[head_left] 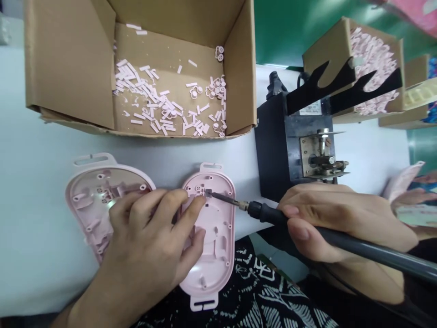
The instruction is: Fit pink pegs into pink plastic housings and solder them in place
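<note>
Oval pink shell [218, 243], partly under left hand [153, 237]

We lose parts of the two pink shells [216, 248] behind the left hand [150, 241].
At centre, we cannot tell what small piece sits at the tip of the black-handled tool [358, 250], whose rear end leaves the frame at the right edge; the right hand [327, 223] hides some of its grip. The large cardboard box [68, 59] is cut off by the top edge, and many pink bits inside are too small for us to tell apart. Upper right, we find the device's label [311, 109] unreadable. At far right, another person [414, 196] is blurred and partly hidden by our right hand. Lower middle, the patterned cloth [256, 291] runs off the bottom.
</note>
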`<state>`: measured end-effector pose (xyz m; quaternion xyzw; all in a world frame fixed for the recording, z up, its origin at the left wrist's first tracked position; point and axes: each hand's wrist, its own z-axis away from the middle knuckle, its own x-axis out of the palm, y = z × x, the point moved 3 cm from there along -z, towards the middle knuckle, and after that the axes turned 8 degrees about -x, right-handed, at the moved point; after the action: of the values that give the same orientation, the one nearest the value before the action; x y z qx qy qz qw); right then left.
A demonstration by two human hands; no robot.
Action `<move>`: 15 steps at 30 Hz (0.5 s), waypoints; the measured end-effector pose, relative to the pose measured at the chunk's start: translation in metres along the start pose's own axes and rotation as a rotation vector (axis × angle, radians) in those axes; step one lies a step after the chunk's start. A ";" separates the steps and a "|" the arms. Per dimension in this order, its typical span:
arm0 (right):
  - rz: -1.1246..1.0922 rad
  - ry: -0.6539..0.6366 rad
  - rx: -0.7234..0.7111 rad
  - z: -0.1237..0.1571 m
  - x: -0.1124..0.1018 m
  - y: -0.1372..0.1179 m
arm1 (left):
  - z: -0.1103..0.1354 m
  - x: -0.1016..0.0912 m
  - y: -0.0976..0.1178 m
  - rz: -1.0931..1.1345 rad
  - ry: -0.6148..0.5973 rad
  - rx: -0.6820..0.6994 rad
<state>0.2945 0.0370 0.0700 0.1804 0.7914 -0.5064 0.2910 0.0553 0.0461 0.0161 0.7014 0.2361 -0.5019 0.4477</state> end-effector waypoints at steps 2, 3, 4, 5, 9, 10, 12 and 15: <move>-0.006 0.007 0.017 0.001 0.004 0.000 | 0.000 0.001 0.000 0.008 -0.007 -0.011; -0.010 0.009 0.025 0.001 0.006 -0.001 | 0.000 0.001 0.000 0.012 -0.003 -0.009; -0.014 0.010 0.032 0.002 0.008 -0.001 | 0.000 0.001 0.000 0.014 0.000 -0.010; -0.017 0.011 0.039 0.002 0.010 -0.002 | 0.000 0.001 0.000 0.013 0.000 -0.013; -0.027 0.017 0.068 0.002 0.015 -0.001 | -0.001 0.002 0.000 0.000 -0.029 -0.022; -0.029 0.019 0.075 0.002 0.015 -0.001 | -0.001 0.001 0.000 -0.001 -0.028 -0.020; -0.033 0.021 0.089 0.003 0.015 0.001 | 0.000 0.001 0.001 0.001 -0.017 -0.013; -0.040 0.027 0.109 0.003 0.016 0.003 | 0.000 0.001 0.000 0.005 -0.040 -0.030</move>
<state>0.2850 0.0356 0.0571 0.1872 0.7698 -0.5521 0.2599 0.0562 0.0459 0.0154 0.6853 0.2327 -0.5109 0.4640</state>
